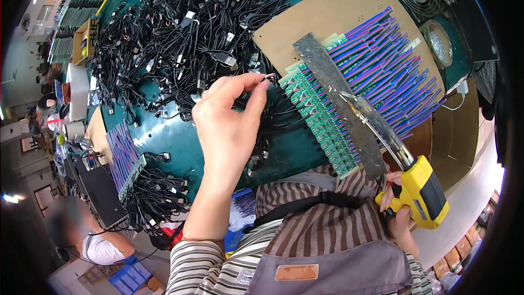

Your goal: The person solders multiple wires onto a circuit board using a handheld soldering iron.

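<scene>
The left hand (226, 125) is raised over the dark green tabletop (174, 142), thumb and forefinger pinched together on the small plug end of a thin black cable (268, 78), the other fingers loosely curled. The right hand (397, 207) is wrapped tight round the grip of a yellow-and-black soldering gun (420, 188), whose long metal barrel (376, 125) reaches up and left and ends over the board.

Between the hands lies a long strip of green circuit boards (322, 125), set side by side (small and alike), held down by a dark, stained flat bar (333, 82) laid across them. Rows of purple, blue and red ribbon wires (387, 60) fan out from the boards onto a tan cardboard sheet (322, 16). Thin black leads run from the boards' left edge toward the pinched cable.

A big tangled heap of black cables (185, 27) covers the far tabletop.
</scene>
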Tool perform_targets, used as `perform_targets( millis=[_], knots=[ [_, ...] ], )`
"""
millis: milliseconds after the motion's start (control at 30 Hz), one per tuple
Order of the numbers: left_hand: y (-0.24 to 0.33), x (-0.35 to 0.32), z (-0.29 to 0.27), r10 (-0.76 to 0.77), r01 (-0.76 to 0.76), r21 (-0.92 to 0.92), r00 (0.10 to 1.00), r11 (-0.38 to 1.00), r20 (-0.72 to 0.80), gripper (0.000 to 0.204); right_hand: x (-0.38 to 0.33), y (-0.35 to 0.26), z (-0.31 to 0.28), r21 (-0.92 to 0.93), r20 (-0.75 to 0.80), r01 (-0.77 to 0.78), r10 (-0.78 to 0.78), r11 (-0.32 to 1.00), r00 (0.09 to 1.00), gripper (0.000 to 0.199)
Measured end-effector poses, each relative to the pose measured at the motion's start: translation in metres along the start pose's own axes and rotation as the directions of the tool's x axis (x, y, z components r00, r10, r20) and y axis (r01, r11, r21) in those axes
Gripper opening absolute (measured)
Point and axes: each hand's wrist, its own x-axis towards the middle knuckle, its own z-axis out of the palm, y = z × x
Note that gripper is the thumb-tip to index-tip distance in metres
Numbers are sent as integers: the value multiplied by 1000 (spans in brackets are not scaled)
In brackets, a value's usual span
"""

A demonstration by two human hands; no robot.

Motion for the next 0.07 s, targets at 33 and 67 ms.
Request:
perform_targets(
  millis=[33, 67],
  knots=[
    [3, 0, -3, 63, -62, 83, 998, 995, -4, 15, 1, -2, 1, -3, 16, -3, 3, 1000, 1000, 78],
    [6, 0, -6, 99, -103, 103, 994, 989, 43, 14, 3, -4, 2, -6, 31, -6, 7, 1000, 999, 78]
  ],
)
